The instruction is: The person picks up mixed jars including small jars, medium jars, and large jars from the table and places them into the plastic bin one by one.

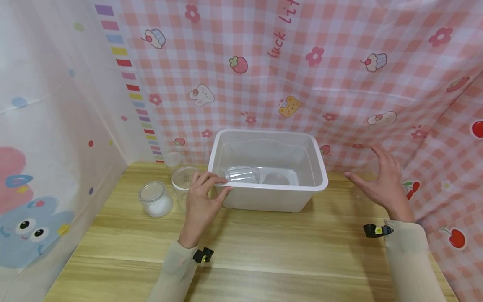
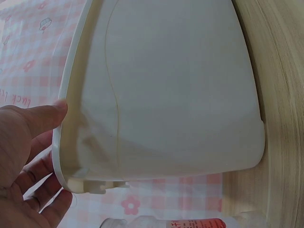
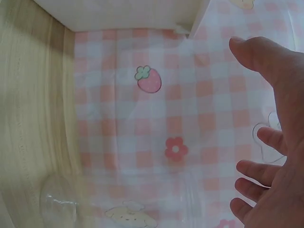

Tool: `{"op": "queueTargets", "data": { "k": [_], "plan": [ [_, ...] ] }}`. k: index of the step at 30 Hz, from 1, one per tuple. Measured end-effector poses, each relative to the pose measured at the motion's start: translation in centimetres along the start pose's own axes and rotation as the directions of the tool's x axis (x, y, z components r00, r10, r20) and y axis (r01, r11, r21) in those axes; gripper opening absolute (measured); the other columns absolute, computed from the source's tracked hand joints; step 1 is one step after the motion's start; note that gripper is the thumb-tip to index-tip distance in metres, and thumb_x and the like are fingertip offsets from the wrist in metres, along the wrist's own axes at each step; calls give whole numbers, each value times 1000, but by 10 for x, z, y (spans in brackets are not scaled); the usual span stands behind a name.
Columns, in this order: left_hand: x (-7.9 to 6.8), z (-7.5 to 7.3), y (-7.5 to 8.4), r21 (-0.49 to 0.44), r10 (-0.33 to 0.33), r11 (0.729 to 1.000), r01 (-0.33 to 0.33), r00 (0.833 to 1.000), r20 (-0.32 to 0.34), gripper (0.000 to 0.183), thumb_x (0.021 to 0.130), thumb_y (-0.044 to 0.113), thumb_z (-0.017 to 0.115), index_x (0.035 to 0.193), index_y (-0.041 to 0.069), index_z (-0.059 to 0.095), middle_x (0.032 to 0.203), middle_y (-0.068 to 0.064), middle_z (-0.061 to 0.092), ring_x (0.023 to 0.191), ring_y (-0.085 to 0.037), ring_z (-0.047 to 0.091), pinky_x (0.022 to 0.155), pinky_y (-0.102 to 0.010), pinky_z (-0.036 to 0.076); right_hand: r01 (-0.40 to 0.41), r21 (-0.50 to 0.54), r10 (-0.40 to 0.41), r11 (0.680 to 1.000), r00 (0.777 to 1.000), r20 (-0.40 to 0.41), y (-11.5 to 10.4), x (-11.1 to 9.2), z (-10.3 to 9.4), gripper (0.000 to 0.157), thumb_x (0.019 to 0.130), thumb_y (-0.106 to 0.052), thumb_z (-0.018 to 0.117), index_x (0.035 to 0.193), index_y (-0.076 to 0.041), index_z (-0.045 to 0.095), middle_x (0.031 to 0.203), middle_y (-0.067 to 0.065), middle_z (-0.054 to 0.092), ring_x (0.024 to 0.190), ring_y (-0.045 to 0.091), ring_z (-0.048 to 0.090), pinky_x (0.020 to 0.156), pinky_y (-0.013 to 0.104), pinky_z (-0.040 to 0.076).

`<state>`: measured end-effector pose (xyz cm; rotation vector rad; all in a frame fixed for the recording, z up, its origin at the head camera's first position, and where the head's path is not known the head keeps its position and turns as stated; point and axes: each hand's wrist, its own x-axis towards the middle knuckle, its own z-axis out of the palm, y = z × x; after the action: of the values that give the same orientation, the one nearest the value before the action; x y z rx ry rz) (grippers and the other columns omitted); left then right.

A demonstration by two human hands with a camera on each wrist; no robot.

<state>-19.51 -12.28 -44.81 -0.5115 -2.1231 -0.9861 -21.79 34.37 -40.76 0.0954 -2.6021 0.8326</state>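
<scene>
A white plastic bin [image 1: 271, 199] stands on the table against the checked cloth. My left hand [image 1: 203, 201] grips its rim at the front left corner; in the left wrist view the thumb [image 2: 59, 108] lies on the rim, with the other fingers behind it. Inside the bin, a clear ribbed cup [image 1: 243, 174] lies on its side beside a round clear item [image 1: 276, 179] whose kind I cannot tell. Right of the bin, my right hand [image 1: 385, 182] is held up, fingers spread and holding nothing. Near it stands a clear container [image 3: 58, 202], faint against the cloth.
Left of the bin stand a glass jar with white contents [image 1: 156, 200], a clear measuring cup [image 1: 184, 178] and another clear container [image 1: 173, 159] behind. A red-labelled item [image 2: 199, 223] shows low in the left wrist view. Patterned cloth [image 1: 264, 84] hangs behind the wooden table [image 1: 279, 251].
</scene>
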Motion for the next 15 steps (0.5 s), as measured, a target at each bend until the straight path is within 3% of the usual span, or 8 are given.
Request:
{"op": "queueTargets", "data": {
  "k": [15],
  "plan": [
    [0, 0, 0, -3, -8, 1000, 8, 1000, -5, 23, 76, 17, 92, 93, 11, 78, 92, -3, 71, 91, -23, 55, 79, -31, 45, -182, -6, 182, 983, 983, 30, 25, 1, -14, 106, 87, -45, 78, 165, -13, 15, 169, 24, 17, 153, 54, 9, 112, 78, 19]
  ]
}}
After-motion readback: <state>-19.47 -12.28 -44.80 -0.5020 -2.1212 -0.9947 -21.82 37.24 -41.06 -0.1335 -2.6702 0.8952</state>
